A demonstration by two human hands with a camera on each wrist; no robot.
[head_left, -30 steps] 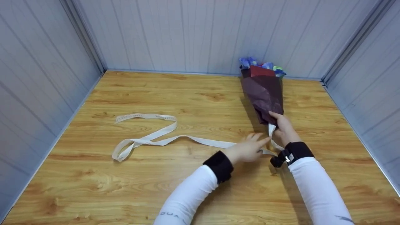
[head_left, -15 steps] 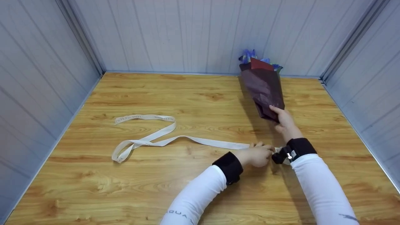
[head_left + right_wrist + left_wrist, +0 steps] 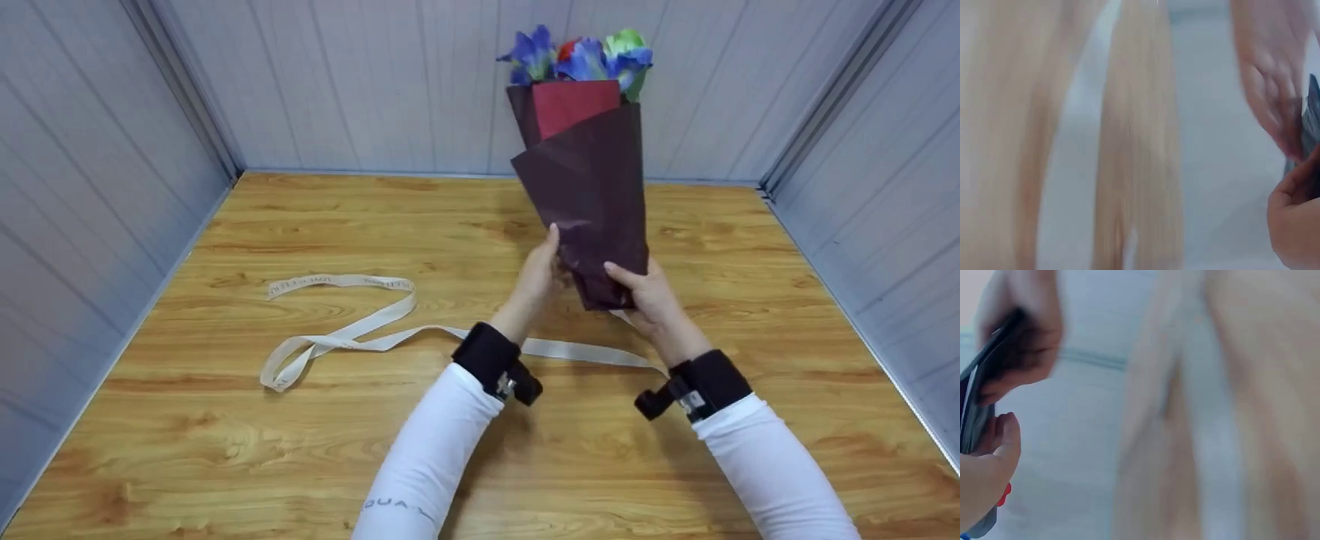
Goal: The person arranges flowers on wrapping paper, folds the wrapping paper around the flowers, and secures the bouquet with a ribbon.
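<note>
A bouquet (image 3: 592, 195) wrapped in dark plum paper, with blue, red and green flowers on top, is held up off the table in the head view. My right hand (image 3: 660, 304) grips its lower right side, thumb across the front. On its left side my left hand (image 3: 536, 281) holds the wrap, thumb in front and fingers mostly hidden behind. A white printed ribbon (image 3: 577, 351) lies across the table below. A short piece of ribbon shows under the bouquet's base beside my right hand; whether that hand holds it cannot be told.
The ribbon's looped part lies at the left of the wood-grain table (image 3: 262, 450). Pale panelled walls (image 3: 360, 90) enclose the back and both sides. Both wrist views are partly blurred.
The bouquet has been lifted and brought nearer and to the left, now more upright. My left hand has left the ribbon and moved up to the bouquet's left side.
</note>
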